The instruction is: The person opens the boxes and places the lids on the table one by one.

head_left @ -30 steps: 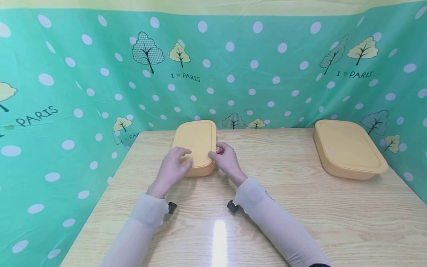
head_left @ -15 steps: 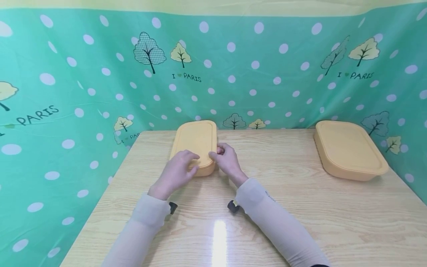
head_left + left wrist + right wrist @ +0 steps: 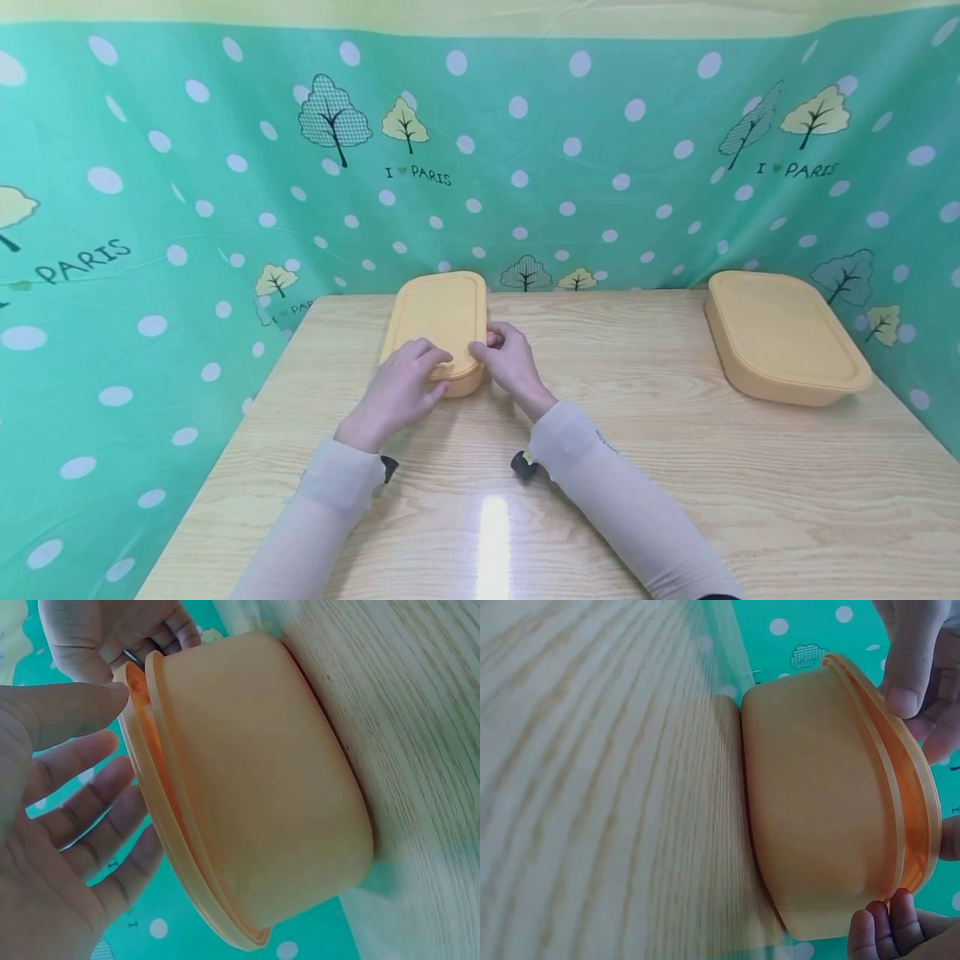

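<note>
A yellow-orange food container (image 3: 467, 382) with rounded corners sits on the table, and its lid (image 3: 444, 308) is still on top. At the near right corner the lid is raised, leaving a gap over the box's rim, plain in both wrist views. My right hand (image 3: 512, 360) pinches the lid's right edge, thumb above and fingertips (image 3: 885, 928) beneath. Over the near left part of the lid is my left hand (image 3: 401, 385). Its thumb (image 3: 86, 709) is at the lid's near edge; the other fingers spread loosely over the top, contact unclear. The container's inside is mostly hidden.
A second, wider lidded yellow container (image 3: 787, 333) stands at the table's far right. Behind the wood-grain table (image 3: 637, 467) hangs a green dotted cloth (image 3: 570, 200), wrapping round both sides. Small black devices (image 3: 523, 464) hang under the sleeves at both wrists.
My left hand has shifted right along the near part of the lid, its thumb coming to the near edge. My right hand keeps its pinch at the lid's right edge.
</note>
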Demonstrator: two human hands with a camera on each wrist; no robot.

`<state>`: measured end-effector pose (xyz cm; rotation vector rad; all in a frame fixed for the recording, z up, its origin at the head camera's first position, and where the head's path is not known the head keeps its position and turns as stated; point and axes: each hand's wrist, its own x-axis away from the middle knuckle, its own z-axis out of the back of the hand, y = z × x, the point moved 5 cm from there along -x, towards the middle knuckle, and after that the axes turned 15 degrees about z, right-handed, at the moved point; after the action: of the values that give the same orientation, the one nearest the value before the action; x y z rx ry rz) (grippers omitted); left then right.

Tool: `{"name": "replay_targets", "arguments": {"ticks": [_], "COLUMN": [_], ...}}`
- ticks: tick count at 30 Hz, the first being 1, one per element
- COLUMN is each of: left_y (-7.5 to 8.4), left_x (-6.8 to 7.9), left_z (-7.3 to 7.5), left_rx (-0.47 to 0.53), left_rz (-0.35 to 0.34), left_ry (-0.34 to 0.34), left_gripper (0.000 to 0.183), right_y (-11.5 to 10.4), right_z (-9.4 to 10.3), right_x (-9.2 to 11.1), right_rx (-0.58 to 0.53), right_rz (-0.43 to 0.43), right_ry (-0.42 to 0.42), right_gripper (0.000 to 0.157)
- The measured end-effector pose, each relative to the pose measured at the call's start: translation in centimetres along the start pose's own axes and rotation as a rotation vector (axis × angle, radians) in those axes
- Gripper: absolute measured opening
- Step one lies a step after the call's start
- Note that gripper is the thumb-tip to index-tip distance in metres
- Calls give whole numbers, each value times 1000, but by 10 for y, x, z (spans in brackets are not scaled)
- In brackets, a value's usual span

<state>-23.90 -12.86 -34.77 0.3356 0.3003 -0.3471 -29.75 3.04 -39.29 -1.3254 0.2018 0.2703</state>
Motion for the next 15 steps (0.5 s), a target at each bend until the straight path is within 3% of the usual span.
{"name": "replay_targets", "arguments": {"ticks": [15], "left_y": [0], "left_x": [2], "left_z": [-4], "left_rx": [-70], "left_rz": [-45], "left_ry": [83], "left_gripper": [36], "right_y": [0], "right_z": [-1], "right_x": [0], "right_rx": [8], "right_rz": [5], "right_ry": [4], "right_gripper": [52]}}
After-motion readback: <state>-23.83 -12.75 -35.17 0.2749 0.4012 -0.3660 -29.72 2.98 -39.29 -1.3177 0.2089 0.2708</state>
